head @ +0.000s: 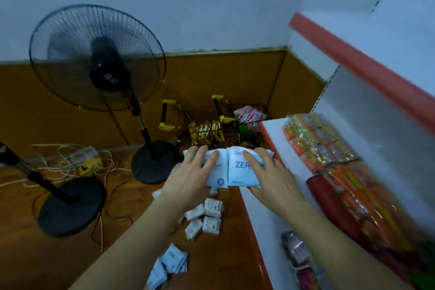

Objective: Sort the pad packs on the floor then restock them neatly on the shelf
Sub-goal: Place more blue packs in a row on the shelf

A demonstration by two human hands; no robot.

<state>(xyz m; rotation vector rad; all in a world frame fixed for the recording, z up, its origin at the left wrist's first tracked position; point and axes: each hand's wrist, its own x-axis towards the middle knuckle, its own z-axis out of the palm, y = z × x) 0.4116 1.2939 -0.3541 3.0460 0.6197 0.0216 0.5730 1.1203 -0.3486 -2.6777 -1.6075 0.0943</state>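
At frame centre, the left hand (188,179) and right hand (273,179) each clasp a light-blue pad pack (237,167), side by side, above more packs (207,216) on the floor (117,231).

You have two pale blue, soft plastic pad packs with blue lettering held side by side above the floor, edges touching: the left pack (217,172) and the right pack (242,167), the latter reading "ZER", the rest covered. At 6 o'clock below them, a cluster of small white pad packs with grey print (207,216) lies loose on the brown wooden floor, some flat, some tilted. Further toward 7 o'clock, a heap of pale blue pad packs (168,266) lies overlapped. The white shelf with red edging (261,219) runs along at 3 o'clock.
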